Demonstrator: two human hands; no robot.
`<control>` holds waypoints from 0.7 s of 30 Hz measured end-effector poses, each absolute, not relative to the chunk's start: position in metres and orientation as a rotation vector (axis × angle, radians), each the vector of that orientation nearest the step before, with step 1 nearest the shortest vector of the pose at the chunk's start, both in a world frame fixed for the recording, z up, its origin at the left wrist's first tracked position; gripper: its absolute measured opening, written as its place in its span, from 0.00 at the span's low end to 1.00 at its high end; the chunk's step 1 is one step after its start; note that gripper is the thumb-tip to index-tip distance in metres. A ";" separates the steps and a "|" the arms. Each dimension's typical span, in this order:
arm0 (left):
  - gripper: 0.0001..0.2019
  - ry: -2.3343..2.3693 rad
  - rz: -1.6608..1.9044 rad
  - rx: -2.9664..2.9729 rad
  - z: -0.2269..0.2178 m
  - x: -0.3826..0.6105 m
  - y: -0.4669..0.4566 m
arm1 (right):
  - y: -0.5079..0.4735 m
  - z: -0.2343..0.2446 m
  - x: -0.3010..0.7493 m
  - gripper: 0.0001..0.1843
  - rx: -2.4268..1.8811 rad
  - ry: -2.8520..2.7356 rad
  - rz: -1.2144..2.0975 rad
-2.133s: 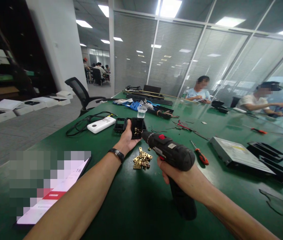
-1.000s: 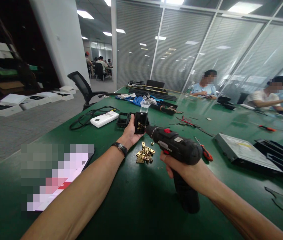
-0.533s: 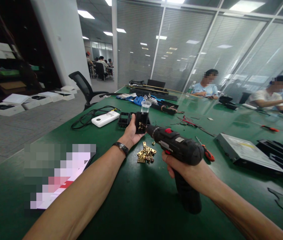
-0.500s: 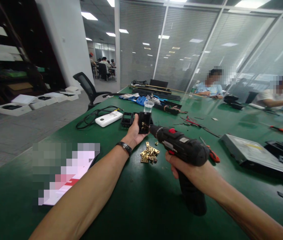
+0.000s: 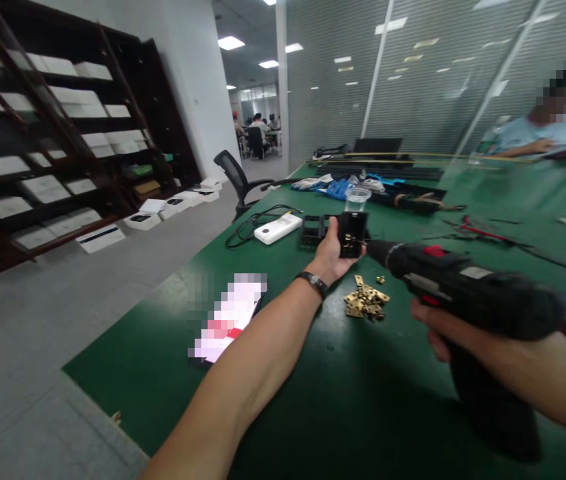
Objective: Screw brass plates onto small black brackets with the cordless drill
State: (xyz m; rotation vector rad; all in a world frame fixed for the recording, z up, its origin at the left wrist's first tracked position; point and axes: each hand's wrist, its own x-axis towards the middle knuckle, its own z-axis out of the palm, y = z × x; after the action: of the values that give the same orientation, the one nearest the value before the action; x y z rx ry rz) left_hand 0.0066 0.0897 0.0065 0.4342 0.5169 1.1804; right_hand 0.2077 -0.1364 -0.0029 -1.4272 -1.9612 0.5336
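Note:
My left hand (image 5: 335, 255) is closed around a small black box-like part (image 5: 357, 230), its thumb on the near left side. Brass-coloured metal shows inside that part. In my right hand (image 5: 455, 330) is a black and red cordless drill (image 5: 473, 287), gripped by its handle and pointing left. The drill's tip is at the right side of the black part; whether they touch I cannot tell. Just below lies a pile of brass hinges (image 5: 367, 301). Another open black part (image 5: 313, 230) sits left of my left hand, and a clear plastic cup (image 5: 357, 199) stands behind it.
On the green table (image 5: 163, 373) lie a white power bank (image 5: 277, 229) with a black cable, a lit phone (image 5: 230, 320), and blue gloves (image 5: 340, 188). Red and black wires (image 5: 493, 232) lie to the right. Across the table sits a person (image 5: 533, 137); an office chair (image 5: 235, 180) stands beyond.
The view has turned left, so the table and both hands appear further right. My left hand still holds the black part and my right hand the drill, its tip still near the part.

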 end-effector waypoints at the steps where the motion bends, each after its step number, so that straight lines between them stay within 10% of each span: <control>1: 0.25 0.505 1.181 0.446 0.007 0.007 0.089 | -0.125 0.035 0.200 0.19 -1.471 -1.977 0.540; 5: 0.27 0.520 1.178 0.465 0.009 0.006 0.088 | -0.108 0.106 0.166 0.19 -1.460 -1.936 0.695; 21: 0.30 0.523 1.134 0.475 0.007 0.006 0.093 | -0.116 0.096 0.166 0.17 -1.454 -1.821 0.817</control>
State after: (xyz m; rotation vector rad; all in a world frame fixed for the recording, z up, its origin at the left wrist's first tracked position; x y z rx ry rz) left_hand 0.0061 0.0925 0.0071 0.4753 0.5230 1.1339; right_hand 0.1656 -0.1156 0.0958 -1.4541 -1.8209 0.8172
